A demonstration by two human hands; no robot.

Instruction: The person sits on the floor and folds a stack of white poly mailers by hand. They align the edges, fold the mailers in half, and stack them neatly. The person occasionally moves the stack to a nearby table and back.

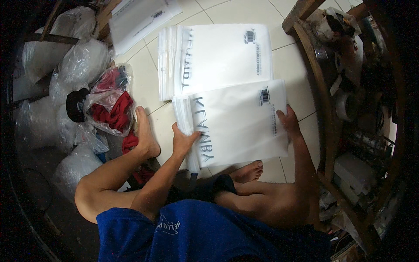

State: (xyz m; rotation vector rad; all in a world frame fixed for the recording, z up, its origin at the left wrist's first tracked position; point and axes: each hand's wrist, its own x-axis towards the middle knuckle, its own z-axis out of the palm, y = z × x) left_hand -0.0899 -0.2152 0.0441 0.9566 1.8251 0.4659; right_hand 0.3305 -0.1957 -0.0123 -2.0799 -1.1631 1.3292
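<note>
Between my two hands is a stack of frosted white plastic bags [240, 126] with dark print and a barcode patch. My left hand [184, 139] grips the stack's thick left edge, its thumb lying on top. At the right edge, my right hand [288, 120] holds the stack with the thumb on its upper face and the other fingers hidden beneath. Just beyond lies a second pile of the same bags [218, 56] on the floor, its folded edges layered on the left. The near stack overlaps this pile's near edge.
More white plastic packaging [139, 22] lies at the far left on the tiled floor [301, 65]. Clear bags [85, 61] and a bag with red cloth [115, 109] crowd the left. A wooden frame [321, 87] with cluttered shelves borders the right. My bare legs flank the stack.
</note>
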